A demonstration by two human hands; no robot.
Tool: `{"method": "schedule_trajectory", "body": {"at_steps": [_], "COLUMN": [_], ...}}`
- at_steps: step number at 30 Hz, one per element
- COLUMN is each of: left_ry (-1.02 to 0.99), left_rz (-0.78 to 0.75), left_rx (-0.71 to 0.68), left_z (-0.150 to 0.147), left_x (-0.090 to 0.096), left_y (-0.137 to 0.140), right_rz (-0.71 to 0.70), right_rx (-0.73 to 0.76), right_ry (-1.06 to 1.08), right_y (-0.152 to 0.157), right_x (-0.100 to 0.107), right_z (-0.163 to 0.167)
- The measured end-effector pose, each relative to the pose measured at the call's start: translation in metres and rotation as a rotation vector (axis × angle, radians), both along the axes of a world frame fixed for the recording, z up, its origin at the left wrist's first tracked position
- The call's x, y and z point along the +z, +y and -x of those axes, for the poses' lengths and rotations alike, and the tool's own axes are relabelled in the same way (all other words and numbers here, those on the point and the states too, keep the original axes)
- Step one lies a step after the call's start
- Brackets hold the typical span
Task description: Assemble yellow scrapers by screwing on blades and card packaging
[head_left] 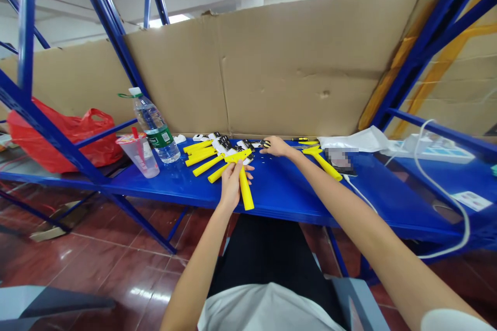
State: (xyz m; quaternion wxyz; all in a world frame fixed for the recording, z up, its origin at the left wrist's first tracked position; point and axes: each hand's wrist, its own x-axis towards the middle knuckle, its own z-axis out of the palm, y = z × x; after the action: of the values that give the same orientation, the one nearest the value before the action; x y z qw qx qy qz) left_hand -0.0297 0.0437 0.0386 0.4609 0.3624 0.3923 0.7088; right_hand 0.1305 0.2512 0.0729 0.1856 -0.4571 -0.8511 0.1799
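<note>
My left hand is closed around a yellow T-shaped tool, whose round handle points down toward the bench edge. Its crosspiece lies just above my fingers. Farther back, my right hand grips a small black-and-yellow handled tool low over the bench; its exact kind is unclear. To the left of my left hand, several more yellow-handled tools lie fanned out, with black-and-white printed cards at their far ends. Another yellow T-shaped tool rests beyond my right forearm.
On the blue bench stand a water bottle and a plastic cup, with a red bag farther left. At right are a phone with a white cable, a white plastic pouch and a power strip. Cardboard walls the back.
</note>
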Motion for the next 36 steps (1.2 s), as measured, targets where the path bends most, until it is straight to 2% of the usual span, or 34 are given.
{"method": "schedule_trajectory", "body": {"at_steps": [7,14,19,24,26,28,31,33,36], "left_ry": [0.055,0.118,0.156,0.175,0.181,0.190,0.206,0.214,0.221], "left_rz": [-0.011,0.002,-0.012,-0.018,-0.022,-0.024,-0.021,-0.026,-0.031], "left_rx": [0.036,-0.015,-0.038,-0.054,-0.053,-0.049,-0.051,-0.058,-0.068], "left_z": [-0.001,0.000,0.001,0.001,0.000,0.000,-0.001,-0.001,-0.002], "left_x": [-0.004,-0.004,-0.006,-0.008,-0.007,-0.006,-0.005,-0.005,-0.005], "left_y": [-0.001,-0.001,-0.002,-0.002,-0.002,-0.002,-0.003,-0.003,-0.004], "right_rz": [0.110,0.259,0.219,0.198,0.265,0.428,0.577,0.527,0.352], "right_rx": [-0.024,0.001,0.006,0.006,0.044,0.146,0.207,0.138,-0.002], "right_ry": [0.077,0.150,0.252,0.235,0.147,-0.026,-0.288,-0.405,-0.466], "right_y": [0.028,0.029,0.025,0.024,0.021,0.017,0.014,0.018,0.036], "right_x": [0.004,0.000,0.013,0.047,0.061,0.070,0.072,0.067,0.058], "right_z": [0.040,0.053,0.016,-0.049,-0.073,-0.092,-0.109,-0.115,-0.121]}}
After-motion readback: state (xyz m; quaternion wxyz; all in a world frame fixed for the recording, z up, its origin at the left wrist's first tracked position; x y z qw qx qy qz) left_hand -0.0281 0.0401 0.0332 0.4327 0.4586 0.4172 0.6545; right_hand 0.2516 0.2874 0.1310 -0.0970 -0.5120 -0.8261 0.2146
